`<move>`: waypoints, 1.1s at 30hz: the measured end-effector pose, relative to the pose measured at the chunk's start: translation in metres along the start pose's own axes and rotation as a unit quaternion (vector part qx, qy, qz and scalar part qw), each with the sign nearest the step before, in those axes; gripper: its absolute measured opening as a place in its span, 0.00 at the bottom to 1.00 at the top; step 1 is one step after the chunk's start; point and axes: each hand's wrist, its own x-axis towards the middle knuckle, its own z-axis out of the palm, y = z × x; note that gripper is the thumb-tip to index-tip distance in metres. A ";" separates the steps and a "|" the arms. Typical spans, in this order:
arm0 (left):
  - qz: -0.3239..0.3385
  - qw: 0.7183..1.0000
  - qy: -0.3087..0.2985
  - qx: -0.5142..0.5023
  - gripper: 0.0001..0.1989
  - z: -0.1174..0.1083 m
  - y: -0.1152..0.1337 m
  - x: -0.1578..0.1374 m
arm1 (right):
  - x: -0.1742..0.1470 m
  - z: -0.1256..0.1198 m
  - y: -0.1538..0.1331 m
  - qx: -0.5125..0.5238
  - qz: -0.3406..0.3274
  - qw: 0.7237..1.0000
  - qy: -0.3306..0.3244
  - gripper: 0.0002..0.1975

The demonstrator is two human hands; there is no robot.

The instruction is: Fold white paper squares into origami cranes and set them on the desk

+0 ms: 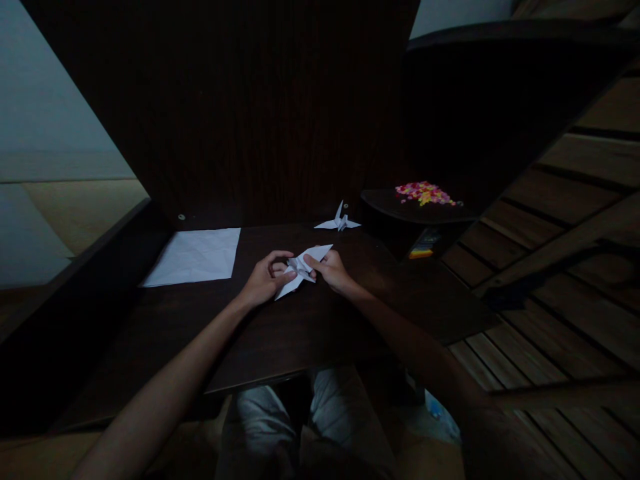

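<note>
Between my two hands, above the dark desk (280, 333), is a white origami crane (301, 265) with its wings spread out to both sides. My left hand (269, 277) pinches the lower-left wing, thumb on top and fingers curled behind the paper. With the thumb pressed on the upper-right wing, my right hand (331, 270) grips the other side; its remaining fingers are mostly hidden under the paper. A second white paper crane (339, 222) stands at the back of the desk, beyond my hands.
White paper sheets (195, 257) lie at the back left. A small corner shelf (380, 198) on the right bears a pile of pink, red and yellow bits (425, 193). Under it sits a yellow-edged item (421, 253). A raised side panel (75, 267) bounds the desk's left.
</note>
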 end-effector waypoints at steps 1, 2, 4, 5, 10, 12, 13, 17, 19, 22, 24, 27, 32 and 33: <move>0.008 1.000 -0.003 0.002 0.27 0.000 0.000 0.000 | 0.000 0.000 0.000 0.007 0.000 1.000 -0.005 0.21; 0.016 1.000 -0.005 0.005 0.26 0.000 0.000 0.000 | 0.000 0.000 0.000 0.016 0.002 1.000 -0.009 0.21; 0.030 0.999 -0.013 0.012 0.26 0.000 0.002 -0.001 | 0.001 -0.001 0.000 0.037 0.010 0.999 -0.011 0.21; 0.036 0.999 -0.017 0.016 0.26 0.000 0.004 -0.001 | 0.001 -0.001 0.000 0.045 0.014 0.999 -0.012 0.21; 0.048 0.997 -0.036 0.042 0.23 -0.002 0.010 -0.003 | 0.002 -0.003 0.000 0.059 0.022 0.998 -0.022 0.20; 0.049 0.997 -0.040 0.052 0.23 -0.002 0.012 -0.003 | 0.003 -0.004 0.000 0.061 0.029 0.997 -0.023 0.20; 0.049 0.996 -0.042 0.056 0.23 -0.002 0.012 -0.003 | 0.003 -0.005 0.000 0.062 0.032 0.997 -0.023 0.20; 0.045 0.996 -0.049 0.066 0.23 -0.003 0.014 -0.004 | 0.003 -0.006 0.000 0.074 0.036 0.996 -0.030 0.19; 0.043 0.996 -0.052 0.066 0.23 -0.003 0.016 -0.004 | 0.003 -0.006 -0.001 0.080 0.037 0.996 -0.031 0.19; 0.044 0.996 -0.051 0.056 0.24 -0.002 0.017 -0.004 | 0.003 -0.006 -0.003 0.086 0.041 0.995 -0.026 0.19; 0.043 0.997 -0.046 0.045 0.25 -0.001 0.017 -0.004 | 0.003 -0.006 -0.003 0.091 0.044 0.995 -0.021 0.18; 0.042 0.998 -0.034 0.025 0.26 -0.001 0.015 -0.004 | 0.004 -0.006 -0.002 0.102 0.051 0.993 -0.015 0.18; 0.037 0.999 -0.028 0.005 0.25 0.000 0.013 -0.003 | 0.004 -0.006 -0.003 0.111 0.059 0.992 -0.016 0.18; 0.038 0.999 -0.028 0.000 0.25 0.000 0.013 -0.003 | 0.004 -0.006 -0.004 0.111 0.061 0.992 -0.016 0.18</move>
